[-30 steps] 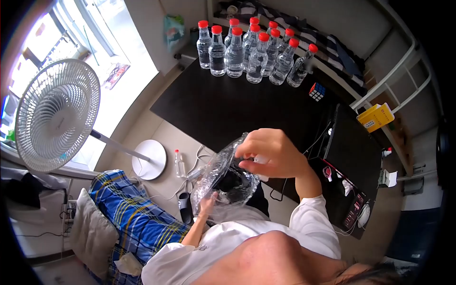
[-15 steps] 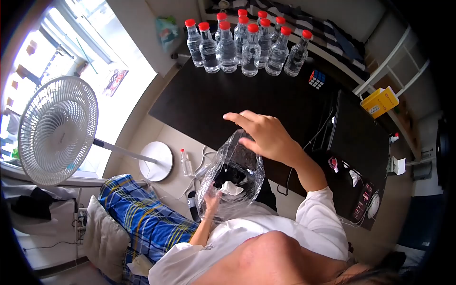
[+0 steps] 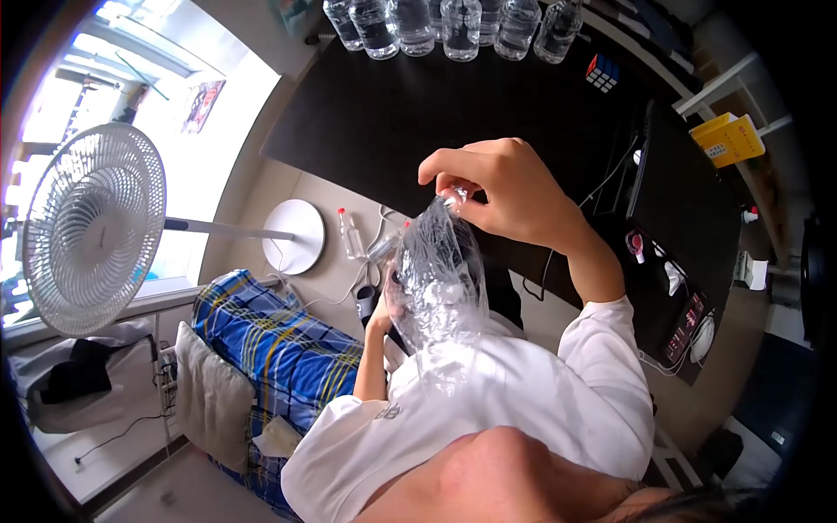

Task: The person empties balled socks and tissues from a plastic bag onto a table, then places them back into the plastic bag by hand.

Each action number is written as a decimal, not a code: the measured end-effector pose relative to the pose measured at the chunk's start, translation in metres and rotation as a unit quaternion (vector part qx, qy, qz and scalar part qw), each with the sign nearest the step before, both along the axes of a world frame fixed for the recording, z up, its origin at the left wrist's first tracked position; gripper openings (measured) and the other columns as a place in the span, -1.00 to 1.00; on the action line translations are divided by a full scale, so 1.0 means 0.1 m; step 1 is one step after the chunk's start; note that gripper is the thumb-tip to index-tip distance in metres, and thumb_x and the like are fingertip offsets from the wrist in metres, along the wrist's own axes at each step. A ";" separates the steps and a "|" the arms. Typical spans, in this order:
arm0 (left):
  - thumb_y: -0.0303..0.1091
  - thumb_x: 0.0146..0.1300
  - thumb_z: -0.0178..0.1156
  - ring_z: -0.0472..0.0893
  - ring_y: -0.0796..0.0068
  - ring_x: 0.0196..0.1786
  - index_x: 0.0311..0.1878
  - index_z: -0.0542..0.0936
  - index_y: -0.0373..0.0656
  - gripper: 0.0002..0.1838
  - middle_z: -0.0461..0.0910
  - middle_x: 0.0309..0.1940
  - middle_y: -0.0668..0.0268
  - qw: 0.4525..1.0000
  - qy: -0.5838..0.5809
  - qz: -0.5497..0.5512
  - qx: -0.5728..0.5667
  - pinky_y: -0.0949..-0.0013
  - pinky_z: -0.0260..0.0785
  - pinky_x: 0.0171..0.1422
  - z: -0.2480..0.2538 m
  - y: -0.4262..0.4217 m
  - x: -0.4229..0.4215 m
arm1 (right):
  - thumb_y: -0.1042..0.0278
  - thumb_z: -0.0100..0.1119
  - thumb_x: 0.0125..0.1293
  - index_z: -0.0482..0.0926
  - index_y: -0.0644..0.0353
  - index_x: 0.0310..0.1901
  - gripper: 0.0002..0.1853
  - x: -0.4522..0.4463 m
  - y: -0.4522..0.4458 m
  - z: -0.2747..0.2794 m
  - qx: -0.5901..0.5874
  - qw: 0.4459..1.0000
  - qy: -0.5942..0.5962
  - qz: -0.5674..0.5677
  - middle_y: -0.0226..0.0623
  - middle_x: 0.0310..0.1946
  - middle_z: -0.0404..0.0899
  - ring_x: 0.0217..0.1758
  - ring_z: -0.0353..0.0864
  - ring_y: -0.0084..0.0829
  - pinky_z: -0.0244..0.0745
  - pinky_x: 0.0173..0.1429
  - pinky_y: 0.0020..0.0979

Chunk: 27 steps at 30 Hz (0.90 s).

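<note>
Pinching the gathered top of a clear bag [image 3: 440, 275], the right hand [image 3: 514, 187] is nearly closed; the bag is near the black table [image 3: 375, 131]; the left hand [image 3: 386, 307] is at the bag's side, how closed I cannot tell; 1 puzzle cube [image 3: 602, 73] sits on the table.

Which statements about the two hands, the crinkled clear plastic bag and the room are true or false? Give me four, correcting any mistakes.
1. The right hand pinches the gathered top of the crinkled clear plastic bag. True.
2. The multicoloured puzzle cube sits on the dark tabletop. True.
3. The left hand lies flat on the tabletop. False: the left hand is against the bag's side.
4. The plaid cloth is mainly red. False: the blue plaid cloth has yellow and white lines.
</note>
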State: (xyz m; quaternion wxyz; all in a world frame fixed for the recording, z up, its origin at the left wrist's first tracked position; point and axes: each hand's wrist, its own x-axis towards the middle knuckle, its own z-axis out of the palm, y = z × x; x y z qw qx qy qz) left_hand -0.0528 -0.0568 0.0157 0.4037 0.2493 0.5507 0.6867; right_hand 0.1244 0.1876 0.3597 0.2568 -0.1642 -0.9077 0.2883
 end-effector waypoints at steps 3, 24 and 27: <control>0.25 0.00 0.39 0.42 0.18 0.37 0.41 0.38 -0.24 0.00 0.40 0.37 0.15 0.989 -0.145 -0.038 0.004 0.07 0.20 0.53 0.02 -0.03 -0.24 | 0.63 0.34 0.09 0.66 0.14 -0.16 -0.74 -0.02 -0.06 0.00 0.007 0.998 0.057 0.011 -0.36 -0.40 0.74 -0.38 0.77 -0.48 0.63 -0.28 -0.55; 0.57 0.23 -0.05 0.47 -0.07 0.39 0.41 0.50 -0.16 0.01 0.50 0.38 0.05 0.583 -0.767 -0.265 0.044 -0.17 0.22 0.54 -0.77 0.12 0.43 | 0.33 0.60 0.08 0.43 0.14 0.26 -0.28 0.19 0.22 0.14 -0.067 0.991 0.031 -0.108 -0.31 0.03 0.68 -0.23 0.68 -0.59 0.59 -0.07 -0.53; 0.54 0.29 -0.06 0.49 -0.08 0.38 0.40 0.52 -0.17 -0.03 0.52 0.38 0.05 0.629 -0.736 -0.247 0.045 -0.19 0.23 0.54 -0.72 0.19 0.45 | 0.03 0.69 -0.09 0.37 0.06 0.21 -0.14 0.41 0.30 0.09 0.011 0.993 0.020 -0.115 -0.30 -0.05 0.55 -0.31 0.54 -0.59 0.56 -0.21 -0.54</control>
